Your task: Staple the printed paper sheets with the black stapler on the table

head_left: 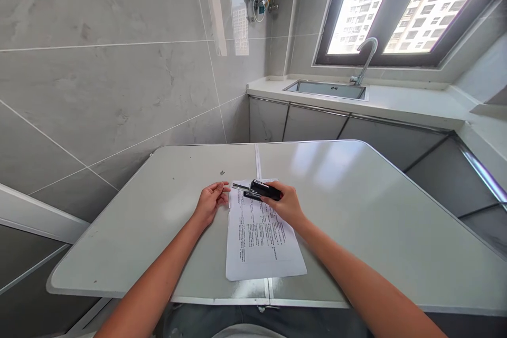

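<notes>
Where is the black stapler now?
In the head view, the black stapler is in the right hand, over the far end of the printed paper, right of the left hand.

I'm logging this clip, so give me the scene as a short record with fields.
Right hand: holds a black stapler over the far end of the printed paper
Left hand: beside the paper's left edge; whether it holds anything is unclear
Surface: pale table; small dark pieces beyond the left hand
Background: sink with faucet, near a window
</notes>
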Action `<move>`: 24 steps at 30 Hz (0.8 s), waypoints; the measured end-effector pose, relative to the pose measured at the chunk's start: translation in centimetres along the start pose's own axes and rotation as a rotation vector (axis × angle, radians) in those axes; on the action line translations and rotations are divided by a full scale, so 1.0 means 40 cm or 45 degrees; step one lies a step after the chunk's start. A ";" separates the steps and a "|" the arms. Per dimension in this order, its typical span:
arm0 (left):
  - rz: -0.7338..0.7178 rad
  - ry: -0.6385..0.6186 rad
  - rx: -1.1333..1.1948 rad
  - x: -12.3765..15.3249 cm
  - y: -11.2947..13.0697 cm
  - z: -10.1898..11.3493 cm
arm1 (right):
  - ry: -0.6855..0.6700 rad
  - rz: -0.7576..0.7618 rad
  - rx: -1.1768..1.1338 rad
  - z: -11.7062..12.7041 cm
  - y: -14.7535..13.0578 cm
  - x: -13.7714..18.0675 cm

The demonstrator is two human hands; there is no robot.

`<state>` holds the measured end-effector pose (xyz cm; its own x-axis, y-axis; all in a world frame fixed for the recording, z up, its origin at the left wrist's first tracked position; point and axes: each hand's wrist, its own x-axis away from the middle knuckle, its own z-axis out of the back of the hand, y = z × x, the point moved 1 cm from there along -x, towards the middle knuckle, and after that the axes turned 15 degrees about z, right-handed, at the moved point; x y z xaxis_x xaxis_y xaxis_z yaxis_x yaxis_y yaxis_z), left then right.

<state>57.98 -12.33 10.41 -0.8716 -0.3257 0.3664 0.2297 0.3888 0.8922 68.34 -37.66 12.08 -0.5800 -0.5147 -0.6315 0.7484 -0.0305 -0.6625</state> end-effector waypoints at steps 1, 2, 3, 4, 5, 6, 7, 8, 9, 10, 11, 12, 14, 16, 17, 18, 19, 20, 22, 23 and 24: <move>-0.057 0.028 -0.043 0.002 0.002 -0.002 | -0.051 -0.064 -0.052 -0.001 0.001 0.002; -0.100 0.043 -0.088 0.005 0.003 -0.004 | -0.097 -0.090 -0.087 -0.003 0.002 0.003; -0.132 0.050 -0.127 0.008 0.005 -0.007 | -0.133 -0.092 -0.107 -0.005 0.002 0.005; -0.158 0.048 -0.157 0.012 0.006 -0.011 | -0.163 -0.083 -0.117 -0.008 0.003 0.006; -0.179 0.038 -0.181 0.016 0.008 -0.015 | -0.190 -0.075 -0.120 -0.010 0.004 0.007; -0.197 0.024 -0.203 0.021 0.009 -0.019 | -0.217 -0.074 -0.120 -0.013 0.006 0.007; -0.217 0.005 -0.226 0.026 0.011 -0.024 | -0.246 -0.079 -0.114 -0.014 0.008 0.007; -0.237 -0.015 -0.251 0.032 0.012 -0.028 | -0.282 -0.077 -0.104 -0.015 0.010 0.007; -0.253 -0.038 -0.281 0.038 0.013 -0.033 | -0.311 -0.060 -0.085 -0.015 0.012 0.006; -0.262 -0.068 -0.316 0.044 0.013 -0.038 | -0.319 -0.020 -0.051 -0.014 0.012 0.005; -0.267 -0.101 -0.356 0.050 0.013 -0.043 | -0.303 0.044 -0.004 -0.012 0.010 0.003; -0.270 -0.138 -0.402 0.056 0.012 -0.048 | -0.271 0.132 0.053 -0.011 0.005 0.002; -0.293 -0.221 -0.493 0.068 0.009 -0.056 | -0.214 0.382 0.159 -0.013 -0.012 0.001; -0.362 -0.297 -0.571 0.078 0.005 -0.062 | -0.225 0.670 0.224 -0.023 -0.035 0.006; -0.407 -0.330 -0.604 0.081 0.003 -0.065 | -0.250 0.807 0.247 -0.030 -0.045 0.010; -0.447 -0.359 -0.632 0.084 0.001 -0.066 | -0.274 0.934 0.273 -0.038 -0.054 0.016; -0.476 -0.381 -0.657 0.086 0.000 -0.067 | -0.292 1.042 0.303 -0.046 -0.060 0.021; -0.492 -0.396 -0.679 0.086 -0.002 -0.068 | -0.304 1.128 0.338 -0.054 -0.064 0.027; -0.500 -0.415 -0.708 0.084 -0.007 -0.068 | -0.326 1.237 0.408 -0.065 -0.067 0.036; -0.502 -0.418 -0.712 0.082 -0.008 -0.068 | -0.342 1.266 0.439 -0.068 -0.068 0.040; -0.508 -0.421 -0.711 0.079 -0.010 -0.067 | -0.355 1.281 0.467 -0.070 -0.070 0.042</move>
<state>56.28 -15.83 11.95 -0.9987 -0.0409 -0.0314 -0.0214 -0.2266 0.9738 64.37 -36.04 11.74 0.4053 -0.6209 -0.6710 0.9141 0.2821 0.2912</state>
